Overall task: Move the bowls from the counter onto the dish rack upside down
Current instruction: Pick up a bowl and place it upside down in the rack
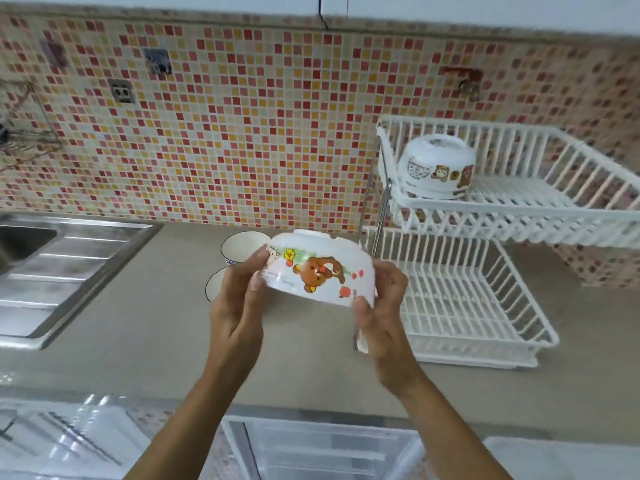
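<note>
A white bowl with a brown bear print is held upside down above the grey counter, between both hands. My left hand grips its left side and my right hand grips its right rim. Behind the held bowl, two more white bowls stand on the counter: one with a blue pattern and one partly hidden by my left hand. The white two-tier dish rack stands to the right. A similar bear-print bowl sits upside down on its upper tier.
A steel sink with a ribbed drainboard lies at the left of the counter. The mosaic tiled wall runs behind. The rack's lower tier holds nothing. Cabinet fronts show below the counter edge.
</note>
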